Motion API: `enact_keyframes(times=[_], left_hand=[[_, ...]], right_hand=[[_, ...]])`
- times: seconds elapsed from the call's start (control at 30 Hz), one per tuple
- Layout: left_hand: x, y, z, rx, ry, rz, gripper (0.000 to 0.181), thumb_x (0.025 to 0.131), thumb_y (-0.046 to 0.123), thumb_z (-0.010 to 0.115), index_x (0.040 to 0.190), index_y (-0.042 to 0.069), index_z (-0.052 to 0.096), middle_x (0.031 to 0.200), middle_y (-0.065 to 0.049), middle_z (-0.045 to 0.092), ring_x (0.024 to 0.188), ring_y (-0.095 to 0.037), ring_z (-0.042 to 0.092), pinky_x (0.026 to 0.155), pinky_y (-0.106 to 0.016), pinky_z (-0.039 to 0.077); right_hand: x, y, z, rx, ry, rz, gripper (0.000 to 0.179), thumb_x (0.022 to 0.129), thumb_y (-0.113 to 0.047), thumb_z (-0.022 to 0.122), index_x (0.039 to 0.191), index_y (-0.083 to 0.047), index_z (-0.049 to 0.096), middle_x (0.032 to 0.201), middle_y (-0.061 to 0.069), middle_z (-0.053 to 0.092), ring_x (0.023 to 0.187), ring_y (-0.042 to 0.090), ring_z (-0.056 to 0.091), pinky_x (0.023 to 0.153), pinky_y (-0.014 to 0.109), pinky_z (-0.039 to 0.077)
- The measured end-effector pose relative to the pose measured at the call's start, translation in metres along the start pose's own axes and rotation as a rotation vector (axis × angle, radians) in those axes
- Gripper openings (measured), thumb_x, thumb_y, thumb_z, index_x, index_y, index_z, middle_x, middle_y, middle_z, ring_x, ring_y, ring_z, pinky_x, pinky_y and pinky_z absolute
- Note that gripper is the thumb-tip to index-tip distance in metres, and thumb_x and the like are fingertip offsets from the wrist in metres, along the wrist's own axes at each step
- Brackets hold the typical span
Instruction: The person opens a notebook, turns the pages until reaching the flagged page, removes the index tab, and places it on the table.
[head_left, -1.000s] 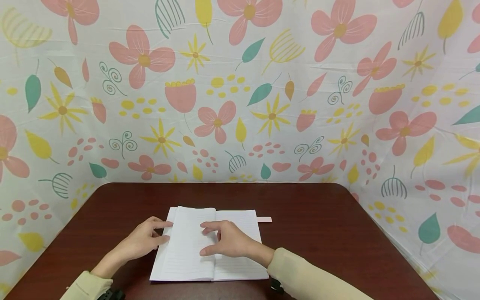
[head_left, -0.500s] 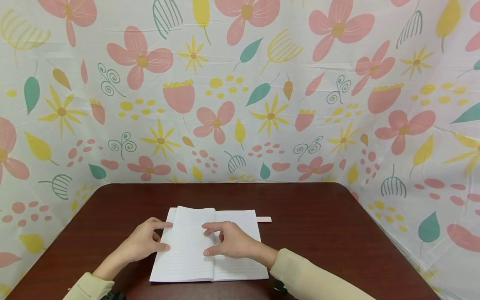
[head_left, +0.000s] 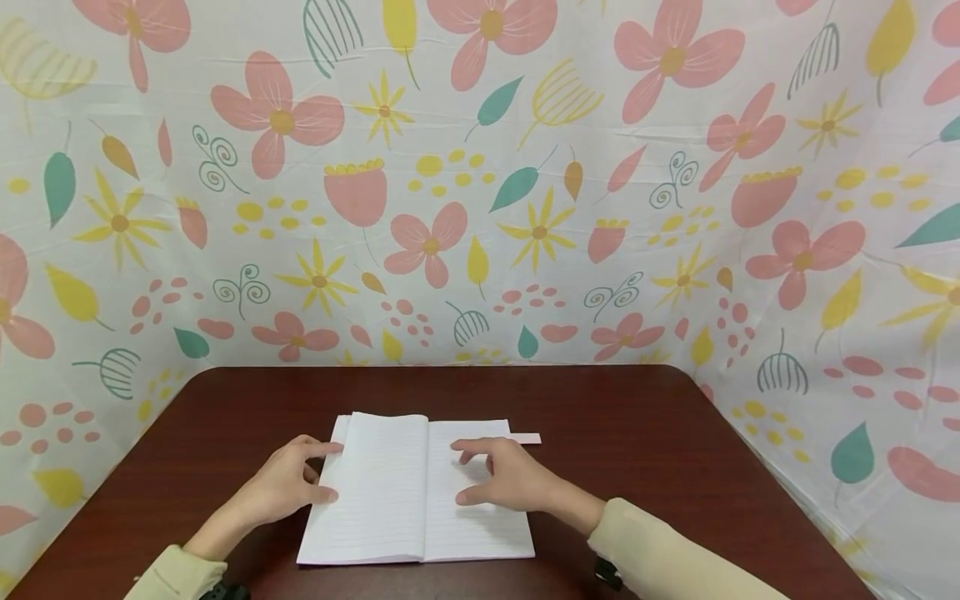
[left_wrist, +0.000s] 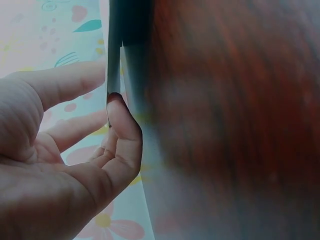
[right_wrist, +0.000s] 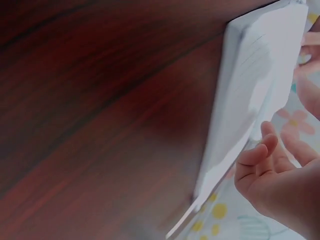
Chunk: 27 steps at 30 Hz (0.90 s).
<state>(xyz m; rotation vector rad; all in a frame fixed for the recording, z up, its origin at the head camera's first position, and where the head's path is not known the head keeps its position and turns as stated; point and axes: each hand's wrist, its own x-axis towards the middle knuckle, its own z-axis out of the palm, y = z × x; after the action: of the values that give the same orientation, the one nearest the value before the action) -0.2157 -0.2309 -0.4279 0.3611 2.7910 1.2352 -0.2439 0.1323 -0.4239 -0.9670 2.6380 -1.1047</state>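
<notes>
An open notebook point(head_left: 386, 492) with white lined pages lies on the dark table. My left hand point(head_left: 283, 483) holds its left edge, the thumb and forefinger on top of the page. In the left wrist view the other fingers point(left_wrist: 127, 130) bend against the edge of the sheets. My right hand point(head_left: 506, 475) is over the right page, forefinger and thumb spread apart with nothing between them. The right wrist view shows that hand's other fingers point(right_wrist: 255, 157) loosely curled beside the notebook's pages point(right_wrist: 255, 75).
A pale pink strip point(head_left: 527, 438) sticks out past the right page's upper edge. The reddish-brown table point(head_left: 622, 450) surrounds the notebook. Behind it hangs a white cloth point(head_left: 450, 175) printed with flowers and leaves.
My right hand has moved right, from the left page and centre fold to over the right page. The left hand's thumb has slid slightly toward me while that hand stays at the edge.
</notes>
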Motion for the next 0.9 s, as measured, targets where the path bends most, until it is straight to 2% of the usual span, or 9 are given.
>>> enact_keyframes(times=[0.1,0.23,0.47,0.57,0.9], left_hand=[[0.000,0.000,0.000,-0.001,-0.005,0.002,0.067,0.079,0.002,0.091,0.141,-0.003,0.065,0.121,-0.016,0.057,0.078,-0.020,0.059,0.063,-0.033,0.050],[0.000,-0.001,-0.001,-0.004,-0.011,0.006,0.068,0.079,0.001,0.091,0.141,-0.003,0.064,0.121,-0.016,0.057,0.077,-0.020,0.059,0.062,-0.033,0.049],[0.000,-0.001,-0.002,-0.016,-0.022,0.012,0.064,0.080,0.000,0.090,0.139,-0.003,0.066,0.120,-0.016,0.057,0.075,-0.021,0.058,0.062,-0.032,0.048],[0.000,0.000,-0.003,-0.018,-0.025,0.012,0.064,0.080,0.000,0.090,0.139,-0.003,0.066,0.121,-0.016,0.057,0.075,-0.021,0.058,0.062,-0.032,0.049],[0.000,0.001,-0.004,-0.025,-0.034,0.017,0.063,0.080,0.001,0.090,0.139,-0.002,0.066,0.121,-0.016,0.056,0.076,-0.022,0.057,0.063,-0.034,0.049]], right_hand=[[-0.010,0.011,-0.008,-0.040,0.022,-0.001,0.067,0.082,-0.023,0.093,0.141,-0.003,0.067,0.112,0.004,0.072,0.082,0.017,0.054,0.074,0.029,0.045],[-0.023,0.023,-0.018,-0.074,0.016,0.004,0.071,0.082,-0.026,0.094,0.142,-0.002,0.065,0.111,0.003,0.067,0.094,0.023,0.056,0.080,0.033,0.047],[-0.040,0.038,-0.032,-0.098,-0.027,0.050,0.077,0.081,-0.031,0.094,0.146,-0.004,0.061,0.112,0.004,0.058,0.098,0.023,0.053,0.081,0.034,0.045],[-0.044,0.042,-0.036,-0.096,-0.046,0.058,0.079,0.080,-0.032,0.094,0.146,-0.003,0.061,0.113,0.006,0.056,0.096,0.024,0.052,0.078,0.033,0.044],[-0.049,0.046,-0.042,-0.073,-0.077,0.085,0.081,0.082,-0.033,0.093,0.149,-0.005,0.059,0.118,0.009,0.054,0.104,0.026,0.052,0.084,0.038,0.045]])
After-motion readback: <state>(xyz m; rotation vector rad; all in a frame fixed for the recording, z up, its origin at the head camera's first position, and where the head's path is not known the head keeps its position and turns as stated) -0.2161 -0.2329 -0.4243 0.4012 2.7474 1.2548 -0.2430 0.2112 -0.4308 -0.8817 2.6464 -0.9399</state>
